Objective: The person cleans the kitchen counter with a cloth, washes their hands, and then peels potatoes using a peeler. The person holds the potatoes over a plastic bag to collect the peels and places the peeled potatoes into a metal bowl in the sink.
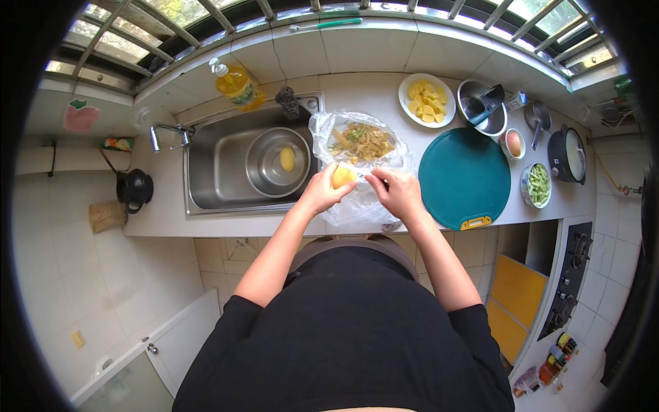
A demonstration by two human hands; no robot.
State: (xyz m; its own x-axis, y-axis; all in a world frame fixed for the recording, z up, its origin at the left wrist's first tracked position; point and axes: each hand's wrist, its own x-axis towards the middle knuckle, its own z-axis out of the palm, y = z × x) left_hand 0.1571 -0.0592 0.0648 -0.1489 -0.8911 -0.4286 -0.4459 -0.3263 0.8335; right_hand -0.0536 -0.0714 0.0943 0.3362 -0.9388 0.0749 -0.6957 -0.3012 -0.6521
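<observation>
A peeled yellow potato (344, 177) sits in my left hand (325, 190), held over the front part of a clear plastic bag (355, 206). Close to its right side, my right hand (397, 191) is closed on a small tool, mostly hidden by the fingers; its kind cannot be made out. Brown and yellow peelings (363, 142) lie in the spread bag just beyond both hands. To the left, another peeled potato (287, 159) rests inside a steel basin (262, 172) in the sink (221, 193).
Right of the bag lies a round green cutting board (465, 177). Behind it stand a plate (428, 122) of sliced potato and a steel bowl (466, 95) holding a dark-bladed knife (486, 105). A bowl of cut green vegetables (538, 184) and a pot (567, 154) are farther right.
</observation>
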